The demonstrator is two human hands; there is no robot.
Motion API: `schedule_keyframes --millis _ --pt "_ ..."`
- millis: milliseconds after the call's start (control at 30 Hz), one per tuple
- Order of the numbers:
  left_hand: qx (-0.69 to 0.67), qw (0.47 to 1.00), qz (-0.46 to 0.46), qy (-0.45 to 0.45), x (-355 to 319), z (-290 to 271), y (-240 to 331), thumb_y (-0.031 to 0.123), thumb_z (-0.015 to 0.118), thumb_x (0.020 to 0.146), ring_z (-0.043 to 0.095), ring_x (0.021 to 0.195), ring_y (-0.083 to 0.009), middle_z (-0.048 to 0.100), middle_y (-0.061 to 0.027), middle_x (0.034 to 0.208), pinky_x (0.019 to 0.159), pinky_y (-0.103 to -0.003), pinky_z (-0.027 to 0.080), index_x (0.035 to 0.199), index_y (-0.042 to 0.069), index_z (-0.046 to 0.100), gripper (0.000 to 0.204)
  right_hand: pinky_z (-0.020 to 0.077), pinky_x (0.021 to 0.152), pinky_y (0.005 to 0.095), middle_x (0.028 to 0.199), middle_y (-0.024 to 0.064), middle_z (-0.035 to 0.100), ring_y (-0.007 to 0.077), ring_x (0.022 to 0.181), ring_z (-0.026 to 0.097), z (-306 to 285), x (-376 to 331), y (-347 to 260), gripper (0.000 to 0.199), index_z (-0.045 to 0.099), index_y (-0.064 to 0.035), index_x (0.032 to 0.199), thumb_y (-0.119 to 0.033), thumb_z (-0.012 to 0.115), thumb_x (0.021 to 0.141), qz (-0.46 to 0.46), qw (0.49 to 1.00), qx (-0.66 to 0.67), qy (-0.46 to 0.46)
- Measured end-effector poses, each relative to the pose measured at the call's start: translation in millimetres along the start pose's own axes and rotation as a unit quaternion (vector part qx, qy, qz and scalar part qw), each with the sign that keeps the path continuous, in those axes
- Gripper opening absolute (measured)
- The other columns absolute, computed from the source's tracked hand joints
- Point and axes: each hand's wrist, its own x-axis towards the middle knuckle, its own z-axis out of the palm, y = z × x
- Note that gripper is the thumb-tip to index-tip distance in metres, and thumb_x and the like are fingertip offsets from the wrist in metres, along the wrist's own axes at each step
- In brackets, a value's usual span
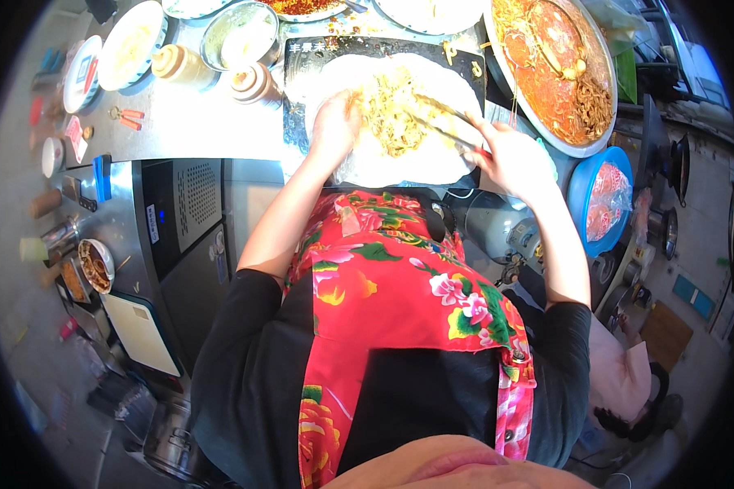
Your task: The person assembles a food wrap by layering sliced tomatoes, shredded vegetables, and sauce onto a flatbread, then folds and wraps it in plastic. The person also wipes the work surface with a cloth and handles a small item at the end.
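Note:
A pale, round, thin sheet [457, 85], glaring in the light, lies on a dark board [300, 61]. Shredded yellowish filling [395, 114] is heaped at its middle. My left hand [337, 126] is at the sheet's left side, its fingers drawn together on the sheet right beside the filling; the fingertips are partly washed out. In my right hand [514, 159] is a long, thin, dark utensil [444, 126] with a red end. It reaches over the filling from the right; whether it is tongs or chopsticks I cannot tell.
A big tray of red, oily food [538, 69] stands right of the board. Below it is a blue basin [583, 187]. Two squeeze bottles [254, 83], a metal bowl [228, 24] and red-handled tongs [128, 120] are on the left. Another person [624, 367] is at the lower right.

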Motion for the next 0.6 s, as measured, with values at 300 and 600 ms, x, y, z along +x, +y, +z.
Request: schedule_keyframes --millis 300,600 --pt "-0.025 0.997 0.003 -0.078 -44 -5 10 0.002 0.047 0.099 0.069 0.096 -0.0187 0.070 -0.0132 0.105 0.087 -0.033 0.057 0.126 -0.002 0.060 0.030 0.0539 0.069 0.0419 0.096 0.0156 0.061 0.0336 0.081 0.066 79 18 25 0.054 0.050 -0.0140 0.141 -0.032 0.065 0.092 -0.082 0.994 0.023 0.072" --pt "0.162 0.976 0.058 0.134 31 9 -8 -0.001 0.048 0.095 0.063 0.115 -0.0227 0.067 -0.0138 0.124 0.103 -0.034 0.046 0.128 0.003 0.064 0.036 0.0533 0.077 0.0454 0.095 0.0186 0.064 0.0371 0.087 0.066 70 38 53 0.056 0.048 -0.0122 0.143 -0.026 0.065 0.092 -0.059 0.991 0.091 0.082"
